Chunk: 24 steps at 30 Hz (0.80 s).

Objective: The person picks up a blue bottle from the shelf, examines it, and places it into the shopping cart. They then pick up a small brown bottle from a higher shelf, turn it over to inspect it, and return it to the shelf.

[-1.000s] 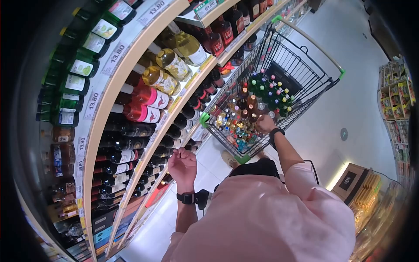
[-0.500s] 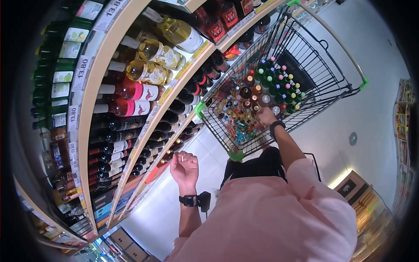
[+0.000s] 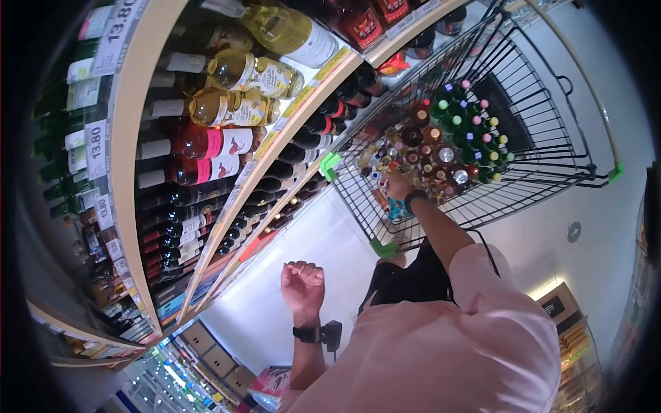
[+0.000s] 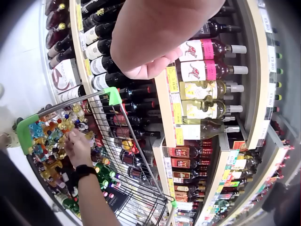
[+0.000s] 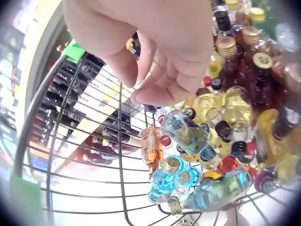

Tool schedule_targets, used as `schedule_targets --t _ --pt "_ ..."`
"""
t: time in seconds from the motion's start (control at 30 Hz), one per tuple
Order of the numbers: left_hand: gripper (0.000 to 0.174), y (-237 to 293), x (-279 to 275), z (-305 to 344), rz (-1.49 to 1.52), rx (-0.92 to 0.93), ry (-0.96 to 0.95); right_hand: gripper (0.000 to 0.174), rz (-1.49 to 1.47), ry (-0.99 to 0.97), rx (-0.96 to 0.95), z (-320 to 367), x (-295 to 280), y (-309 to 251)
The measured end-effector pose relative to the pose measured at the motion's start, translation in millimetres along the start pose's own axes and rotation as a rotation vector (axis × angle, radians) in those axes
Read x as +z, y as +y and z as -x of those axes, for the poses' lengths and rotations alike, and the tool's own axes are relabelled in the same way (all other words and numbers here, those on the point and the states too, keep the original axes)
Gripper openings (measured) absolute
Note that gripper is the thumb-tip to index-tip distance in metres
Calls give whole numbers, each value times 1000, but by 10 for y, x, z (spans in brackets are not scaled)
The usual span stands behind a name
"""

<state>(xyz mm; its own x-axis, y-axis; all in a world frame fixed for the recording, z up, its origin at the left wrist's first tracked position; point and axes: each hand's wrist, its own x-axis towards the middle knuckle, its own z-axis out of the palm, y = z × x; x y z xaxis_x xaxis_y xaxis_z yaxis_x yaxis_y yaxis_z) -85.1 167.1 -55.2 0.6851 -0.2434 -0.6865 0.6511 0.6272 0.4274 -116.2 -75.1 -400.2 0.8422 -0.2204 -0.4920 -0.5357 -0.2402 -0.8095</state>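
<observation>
My right hand reaches down over small bottles heaped at the near end of a shopping cart. In the right wrist view its fingers are bent, with the thumb apart from the fingertips, and a small dark and gold patch shows in the gap. Just below lie little bottles of clear, yellow and bright blue liquid. My left hand is raised over the floor beside the shelves, fingers loosely curled, palm up, holding nothing. Its fingers overlap the wine shelf in the left wrist view.
Green bottles with coloured caps stand upright farther back in the cart. Along the left runs a curved shelf of wine bottles, with pink-labelled ones and price tags. A lit display stands at the lower right.
My right hand has moved left within the cart, from beside the dark bottles to the small ones at the near end. The left hand has shifted slightly right and down in the head view.
</observation>
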Motion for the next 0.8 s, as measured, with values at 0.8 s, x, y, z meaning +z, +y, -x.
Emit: schedule_targets --t 0.8 --pt "30 234 -898 -196 171 -121 118 21 752 234 -271 -1330 631 -19"
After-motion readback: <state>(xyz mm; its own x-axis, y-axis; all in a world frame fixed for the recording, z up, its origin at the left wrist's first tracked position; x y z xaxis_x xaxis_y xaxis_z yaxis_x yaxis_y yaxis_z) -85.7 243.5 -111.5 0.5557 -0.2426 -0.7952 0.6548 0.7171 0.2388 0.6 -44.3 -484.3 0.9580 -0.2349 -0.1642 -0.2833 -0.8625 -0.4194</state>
